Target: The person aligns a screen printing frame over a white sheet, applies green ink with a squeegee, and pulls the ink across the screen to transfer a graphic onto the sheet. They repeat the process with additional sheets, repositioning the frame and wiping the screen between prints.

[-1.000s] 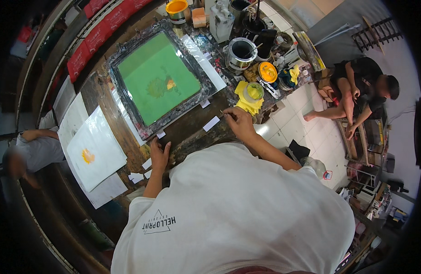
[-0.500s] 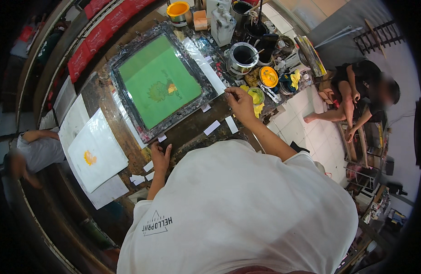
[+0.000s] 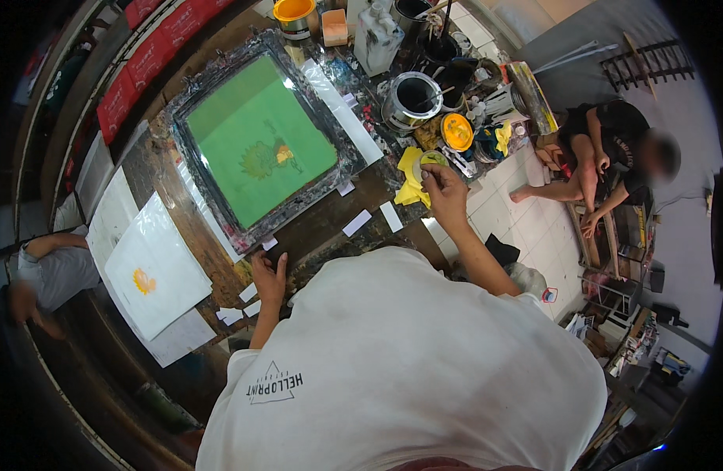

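Note:
My left hand [image 3: 269, 276] is open, fingers apart, beside the near-left corner of a screen-printing frame [image 3: 300, 202]. Green mesh [image 3: 220, 133] fills the frame, with a plant-like figure and a patch of orange-yellow on it. My right hand [image 3: 446, 191] has its fingers curled together at the near rim of a small clear cup [image 3: 433, 159] with yellow-green stuff inside; my fingertips hide whether they grip the rim. Under and beside the cup lies a yellow cloth [image 3: 409, 192].
Paint cans [image 3: 412, 100], a white jug [image 3: 378, 39] and an orange-lidded tub [image 3: 457, 132] crowd the bench's far right. White sheets [image 3: 164, 275] with an orange print lie at left. Paper strips [image 3: 357, 223] dot the near edge. One person [image 3: 613, 149] sits right, another [image 3: 55, 271] stands left.
My right hand has left the frame's near-right corner and moved right to the cup. My left hand stays by the frame's near-left corner. The whole view has shifted slightly.

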Motion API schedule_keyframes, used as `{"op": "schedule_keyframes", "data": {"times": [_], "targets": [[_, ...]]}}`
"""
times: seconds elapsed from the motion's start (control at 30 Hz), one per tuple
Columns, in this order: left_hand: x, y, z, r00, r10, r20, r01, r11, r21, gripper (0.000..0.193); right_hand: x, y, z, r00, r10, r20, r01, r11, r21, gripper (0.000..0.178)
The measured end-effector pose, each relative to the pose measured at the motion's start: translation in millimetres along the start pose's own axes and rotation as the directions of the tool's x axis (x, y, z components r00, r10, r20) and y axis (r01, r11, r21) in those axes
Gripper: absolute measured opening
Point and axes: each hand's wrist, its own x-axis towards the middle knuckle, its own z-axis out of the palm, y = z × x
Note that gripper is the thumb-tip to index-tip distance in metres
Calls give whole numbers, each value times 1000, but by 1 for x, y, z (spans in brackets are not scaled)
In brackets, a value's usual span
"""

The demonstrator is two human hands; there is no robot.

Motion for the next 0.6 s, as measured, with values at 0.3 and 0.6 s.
{"op": "schedule_keyframes", "data": {"times": [0.3, 0.6], "targets": [[5, 3, -2, 999, -36, -5, 36, 999, -24, 70, 64, 1, 100, 944, -328, 25, 327, 930, -166, 18], [5, 2, 1, 996, -84, 3, 84, 996, -26, 65, 157, 37, 201, 957, -250, -151, 214, 952, -220, 20]]}}
